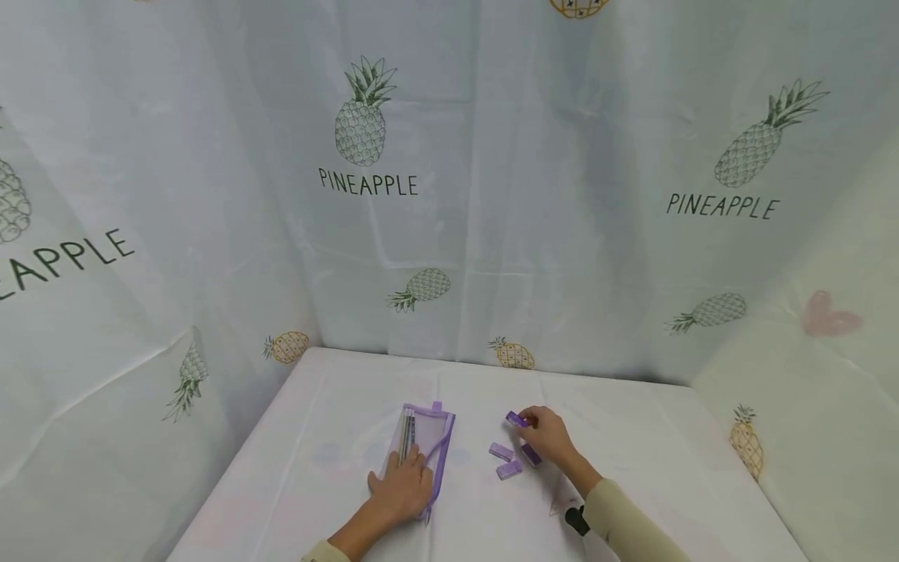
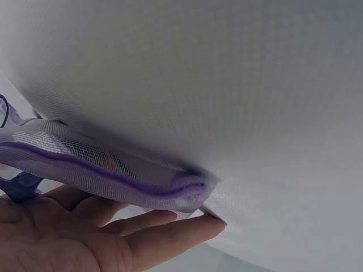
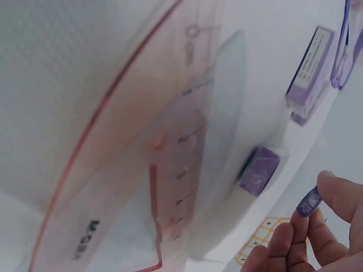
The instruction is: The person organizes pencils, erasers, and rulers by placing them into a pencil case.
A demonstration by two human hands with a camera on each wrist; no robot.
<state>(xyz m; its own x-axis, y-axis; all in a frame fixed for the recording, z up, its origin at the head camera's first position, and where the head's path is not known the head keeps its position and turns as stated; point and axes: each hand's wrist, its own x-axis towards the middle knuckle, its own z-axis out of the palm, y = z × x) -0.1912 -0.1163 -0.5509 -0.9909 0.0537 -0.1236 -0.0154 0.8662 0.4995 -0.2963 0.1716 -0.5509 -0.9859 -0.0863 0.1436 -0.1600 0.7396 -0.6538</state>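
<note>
My left hand (image 1: 403, 490) rests on a purple mesh pencil case (image 1: 430, 431), fingers extended along it. Several pencils (image 1: 407, 431) show through its mesh above my fingertips. In the left wrist view, the case's zipped edge (image 2: 153, 190) lies along my straight fingers (image 2: 170, 235). Between thumb and fingers, my right hand (image 1: 551, 437) pinches a small purple eraser (image 1: 516, 419). Below it on the table are a dark purple eraser (image 1: 531, 455) and two light purple ones, one upper (image 1: 501, 451) and one lower (image 1: 509, 470). The palm side of my left hand is hidden in the head view.
A clear plastic ruler (image 3: 164, 147) with centimetre marks and a reddish edge lies near my right wrist. Beside my right sleeve is a small black object (image 1: 577, 521). White cloth (image 1: 337, 390) covers the table, and pineapple-print curtains (image 1: 492, 234) enclose its back and sides.
</note>
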